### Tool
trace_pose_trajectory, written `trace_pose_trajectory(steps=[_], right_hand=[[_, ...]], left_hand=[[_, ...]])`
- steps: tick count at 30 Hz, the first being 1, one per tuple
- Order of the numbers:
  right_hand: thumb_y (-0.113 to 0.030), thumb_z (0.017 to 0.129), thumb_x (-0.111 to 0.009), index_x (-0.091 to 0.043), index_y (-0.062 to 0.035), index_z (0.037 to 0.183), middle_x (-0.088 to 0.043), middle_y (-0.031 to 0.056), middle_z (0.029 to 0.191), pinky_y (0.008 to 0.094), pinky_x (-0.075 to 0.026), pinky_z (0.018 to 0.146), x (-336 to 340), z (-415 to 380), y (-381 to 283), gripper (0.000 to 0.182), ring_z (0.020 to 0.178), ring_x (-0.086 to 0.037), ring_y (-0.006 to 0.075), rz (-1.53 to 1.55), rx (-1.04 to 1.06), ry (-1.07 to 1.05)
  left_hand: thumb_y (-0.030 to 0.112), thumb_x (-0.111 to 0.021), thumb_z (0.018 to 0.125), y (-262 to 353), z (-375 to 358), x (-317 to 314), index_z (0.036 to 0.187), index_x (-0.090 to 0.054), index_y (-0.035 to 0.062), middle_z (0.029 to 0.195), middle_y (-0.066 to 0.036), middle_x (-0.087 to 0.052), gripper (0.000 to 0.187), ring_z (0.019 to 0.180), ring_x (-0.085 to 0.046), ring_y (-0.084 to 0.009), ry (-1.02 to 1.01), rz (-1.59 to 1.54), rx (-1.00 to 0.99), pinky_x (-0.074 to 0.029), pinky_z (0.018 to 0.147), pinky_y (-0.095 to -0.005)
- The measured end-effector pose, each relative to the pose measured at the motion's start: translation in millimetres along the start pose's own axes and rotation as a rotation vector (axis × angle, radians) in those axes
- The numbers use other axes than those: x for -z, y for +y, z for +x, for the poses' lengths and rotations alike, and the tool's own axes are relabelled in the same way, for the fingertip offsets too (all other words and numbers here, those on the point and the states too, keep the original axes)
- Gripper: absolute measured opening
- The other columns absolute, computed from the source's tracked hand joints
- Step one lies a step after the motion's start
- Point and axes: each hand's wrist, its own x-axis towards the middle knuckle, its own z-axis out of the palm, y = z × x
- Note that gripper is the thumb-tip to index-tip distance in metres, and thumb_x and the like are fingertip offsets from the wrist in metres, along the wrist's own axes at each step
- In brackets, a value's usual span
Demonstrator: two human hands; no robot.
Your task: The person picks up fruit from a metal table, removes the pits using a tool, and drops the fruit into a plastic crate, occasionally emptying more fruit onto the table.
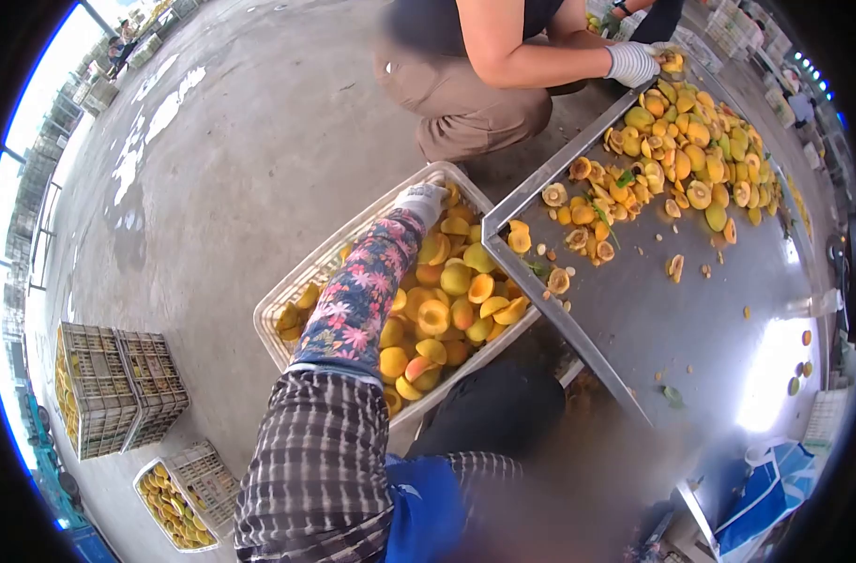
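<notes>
My left hand point(420, 201), in a whitish glove below a flowered sleeve cover, reaches into the far end of a pale plastic crate point(282, 314). Halved yellow peaches point(434, 316) fill the crate, many with their pit hollows facing up. The glove lies over the fruit close to the crate's far rim; its fingers are mostly hidden from this angle. My right hand is not in view; only a bit of checked sleeve point(484, 464) shows beside a blue cloth, near a blurred patch at the bottom.
A metal-rimmed table point(625, 310) stands at the right, heaped with cut peaches point(695, 141) and loose pits. Across from me, a crouching person's gloved hand point(632, 64) is at the table's edge. Stacked crates point(123, 389) and a fruit-filled crate point(179, 497) stand on the floor at left.
</notes>
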Motion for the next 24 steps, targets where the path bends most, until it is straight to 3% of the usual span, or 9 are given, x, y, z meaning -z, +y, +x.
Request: trace_pose_trajectory(steps=[4, 6, 8, 9, 11, 13, 17, 20, 24], right_hand=[[-0.027, 0.100, -0.050, -0.053, 0.0032, 0.114, -0.052, 0.0030, 0.073, 0.0265, -0.041, 0.068, 2.4, 3.6, -4.6, 0.034, 0.068, -0.049, 0.0106, 0.010, 0.012, -0.013], [-0.025, 0.100, -0.049, -0.051, 0.0021, 0.110, -0.052, 0.0032, 0.073, 0.0268, -0.041, 0.068, 0.2, 6.3, -4.9, 0.029, 0.069, -0.049, 0.0109, 0.017, 0.023, -0.004], [-0.025, 0.100, -0.049, -0.051, 0.0025, 0.111, -0.051, 0.0030, 0.073, 0.0268, -0.041, 0.069, -0.8, 4.6, -3.8, 0.029, 0.068, -0.048, 0.0109, 0.037, 0.044, 0.002], [-0.025, 0.100, -0.049, -0.051, 0.0026, 0.112, -0.051, 0.0029, 0.072, 0.0268, -0.041, 0.069, -0.5, 4.9, -2.7, 0.030, 0.068, -0.048, 0.0110, 0.047, 0.058, -0.012], [-0.025, 0.101, -0.048, -0.050, 0.0033, 0.113, -0.051, 0.0030, 0.072, 0.0268, -0.040, 0.070, -0.9, 8.4, -1.9, 0.031, 0.069, -0.047, 0.0109, 0.049, 0.062, -0.036], [-0.025, 0.101, -0.048, -0.050, 0.0037, 0.113, -0.051, 0.0031, 0.072, 0.0270, -0.040, 0.070, 1.0, 8.2, -3.0, 0.031, 0.070, -0.047, 0.0110, 0.019, 0.073, -0.045], [-0.024, 0.102, -0.047, -0.051, 0.0040, 0.113, -0.050, 0.0030, 0.072, 0.0275, -0.040, 0.071, -3.1, 7.8, -4.7, 0.031, 0.070, -0.047, 0.0115, 0.066, 0.106, -0.043], [-0.025, 0.102, -0.047, -0.051, 0.0041, 0.114, -0.049, 0.0033, 0.072, 0.0281, -0.041, 0.069, 4.1, 6.8, 40.4, 0.032, 0.069, -0.047, 0.0120, -0.119, 0.231, 0.024], [-0.024, 0.100, -0.049, -0.051, 0.0033, 0.111, -0.050, 0.0037, 0.074, 0.0281, -0.042, 0.067, -5.5, 5.7, -1.7, 0.029, 0.069, -0.048, 0.0118, 0.032, 0.087, -0.006]], left_hand=[[0.027, -0.052, 0.093, 9.3, -9.4, -8.6, 0.135, -0.051, 0.0166, 0.142, -0.014, -0.049, 0.043, 0.123, -0.054, -0.0320, 0.039, -0.001, 0.057, -0.045, 0.101, -0.0438], [0.032, -0.053, 0.092, 0.3, -14.7, -45.7, 0.141, -0.045, 0.0187, 0.147, -0.015, -0.043, 0.051, 0.130, -0.046, -0.0353, 0.435, 0.074, -0.060, -0.037, 0.107, -0.0497], [0.036, -0.056, 0.091, 17.0, -58.1, -58.6, 0.145, -0.041, 0.0215, 0.152, -0.015, -0.035, 0.058, 0.137, -0.035, -0.0386, 0.559, 0.107, -0.117, -0.028, 0.111, -0.0573], [0.036, -0.057, 0.090, 42.9, -97.9, -43.2, 0.147, -0.040, 0.0233, 0.154, -0.014, -0.029, 0.061, 0.140, -0.027, -0.0403, 0.495, 0.103, -0.101, -0.023, 0.112, -0.0618], [0.045, -0.056, 0.090, 59.8, -153.8, -27.4, 0.151, -0.030, 0.0218, 0.154, -0.013, -0.031, 0.070, 0.139, -0.031, -0.0380, 0.188, 0.185, -0.064, -0.020, 0.110, -0.0661], [0.054, -0.052, 0.090, 44.8, -193.0, -39.9, 0.151, -0.032, 0.0204, 0.156, -0.013, -0.029, 0.073, 0.138, -0.031, -0.0391, 0.262, 0.157, -0.077, -0.019, 0.110, -0.0662], [0.054, -0.049, 0.091, 2.6, -258.0, -40.8, 0.152, -0.030, 0.0193, 0.158, -0.012, -0.025, 0.073, 0.143, -0.026, -0.0374, 0.038, 0.102, 0.223, -0.016, 0.112, -0.0657], [0.054, -0.052, 0.090, -23.6, -263.7, -35.2, 0.153, -0.027, 0.0170, 0.159, -0.013, -0.023, 0.077, 0.144, -0.024, -0.0382, 0.150, 0.143, 0.239, -0.015, 0.116, -0.0587], [0.049, -0.056, 0.090, -62.3, -243.4, -61.1, 0.151, -0.031, 0.0110, 0.159, -0.014, -0.023, 0.076, 0.144, -0.023, -0.0379, 0.246, 0.120, 0.330, -0.016, 0.118, -0.0515]])
